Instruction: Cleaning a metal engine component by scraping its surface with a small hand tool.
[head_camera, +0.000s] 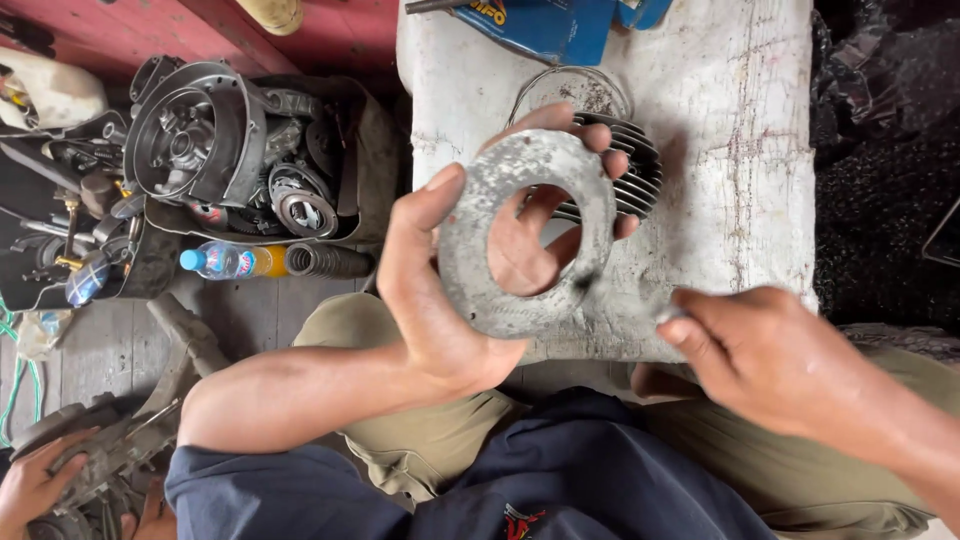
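Grey metal ring held up over a white block

Clutter fills the left: a dark round engine casing, a clear plastic bottle with a blue cap on worn grey floorboards, and another person's hand at the bottom corner. The left hand clamps a flat, dull grey metal ring, mottled and scuffed, above the lap, thumb on its face, fingers through the hole. Behind it lies a black finned cylinder on the stained white block. The right hand pinches together at the ring's lower edge; what it holds I cannot tell.
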